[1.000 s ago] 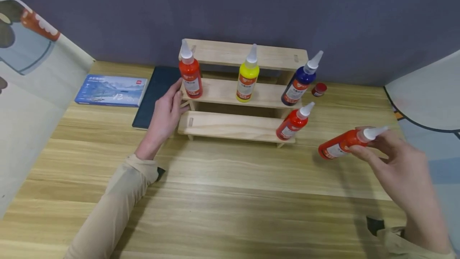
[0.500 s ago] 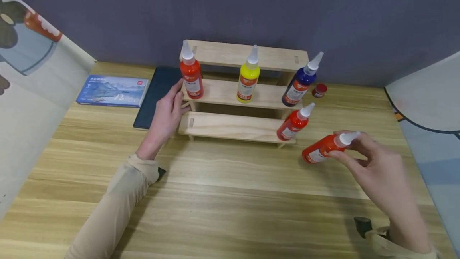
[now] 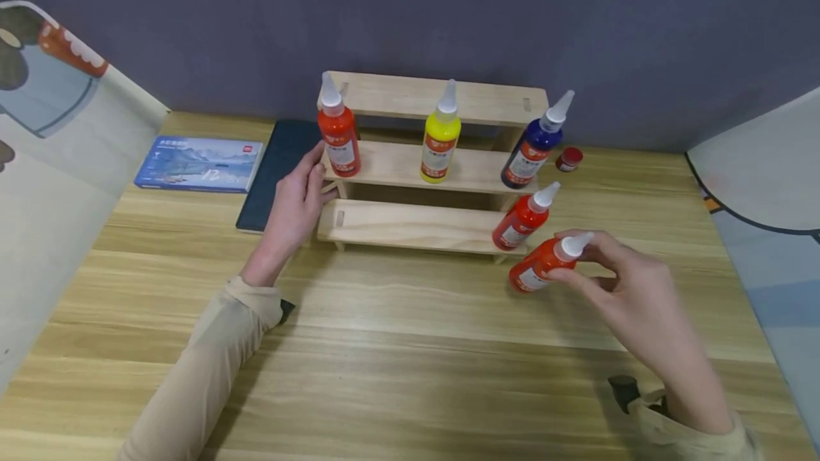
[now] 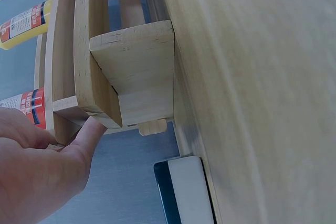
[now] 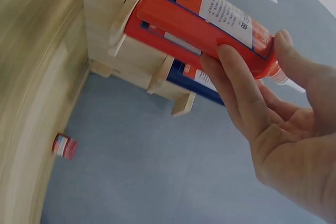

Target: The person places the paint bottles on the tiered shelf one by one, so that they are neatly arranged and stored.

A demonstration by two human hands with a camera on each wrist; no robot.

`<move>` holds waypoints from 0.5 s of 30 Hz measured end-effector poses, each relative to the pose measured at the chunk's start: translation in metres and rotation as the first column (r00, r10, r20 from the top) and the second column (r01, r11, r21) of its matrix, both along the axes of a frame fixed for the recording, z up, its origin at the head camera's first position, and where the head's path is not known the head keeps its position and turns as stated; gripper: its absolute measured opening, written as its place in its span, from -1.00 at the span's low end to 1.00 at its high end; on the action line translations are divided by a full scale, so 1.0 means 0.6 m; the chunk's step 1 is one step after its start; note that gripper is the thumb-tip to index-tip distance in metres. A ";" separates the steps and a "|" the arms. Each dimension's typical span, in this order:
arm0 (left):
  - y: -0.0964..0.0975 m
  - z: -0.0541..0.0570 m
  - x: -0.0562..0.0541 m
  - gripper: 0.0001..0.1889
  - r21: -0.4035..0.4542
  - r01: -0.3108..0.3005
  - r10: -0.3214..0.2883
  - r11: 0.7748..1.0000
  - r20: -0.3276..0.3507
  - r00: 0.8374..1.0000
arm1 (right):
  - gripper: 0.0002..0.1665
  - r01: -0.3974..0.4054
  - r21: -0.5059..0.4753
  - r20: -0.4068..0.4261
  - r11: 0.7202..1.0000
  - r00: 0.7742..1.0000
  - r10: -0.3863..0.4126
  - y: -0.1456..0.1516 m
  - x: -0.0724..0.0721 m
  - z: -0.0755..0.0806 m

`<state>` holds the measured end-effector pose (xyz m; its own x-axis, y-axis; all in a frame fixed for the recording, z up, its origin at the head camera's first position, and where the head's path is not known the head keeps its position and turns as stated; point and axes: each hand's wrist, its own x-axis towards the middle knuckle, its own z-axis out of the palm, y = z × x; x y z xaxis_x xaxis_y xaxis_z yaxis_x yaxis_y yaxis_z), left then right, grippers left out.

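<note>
A red paint bottle (image 3: 537, 267) with a white pointed nozzle is pinched between the thumb and fingers of my right hand (image 3: 634, 301). It tilts in the air just in front of the right end of the three-tier wooden rack (image 3: 410, 223). My left hand (image 3: 296, 201) grips the rack's left end at the middle tier, thumb and fingers around the board (image 4: 63, 82). On that tier stand another red bottle (image 3: 340, 141), a yellow bottle (image 3: 440, 144) and a dark blue bottle (image 3: 530, 155). One more red bottle (image 3: 520, 223) stands at the right of the lowest tier.
A small red-lidded jar (image 3: 569, 159) sits to the right of the rack. Left of it lie a blue picture box (image 3: 200, 163) and a dark flat board (image 3: 263, 198), partly behind my left hand. A dark grey wall (image 3: 410, 13) rises behind.
My right hand has carried its red bottle leftward, from the right side of the table to close by the rack's lowest tier. My left hand has stayed on the rack.
</note>
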<state>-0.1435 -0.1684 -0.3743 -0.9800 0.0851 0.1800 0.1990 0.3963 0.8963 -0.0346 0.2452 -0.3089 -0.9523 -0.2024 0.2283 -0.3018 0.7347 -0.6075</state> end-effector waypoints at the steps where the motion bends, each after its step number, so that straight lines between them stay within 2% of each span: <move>1: 0.000 0.000 0.000 -0.48 0.002 0.001 -0.001 1.000 0.001 1.000 | -0.43 -0.005 -0.001 0.002 1.000 1.000 0.005 -0.004 0.000 0.001; 10: 0.000 0.000 0.002 -0.47 0.017 0.007 -0.007 1.000 0.012 1.000 | -0.52 -0.084 -0.006 -0.010 0.996 0.996 0.084 -0.048 -0.014 0.008; 15: 0.000 0.001 0.002 -0.47 0.022 0.006 -0.006 1.000 0.016 1.000 | -0.55 -0.091 -0.007 0.008 0.996 0.996 0.091 -0.071 -0.024 0.010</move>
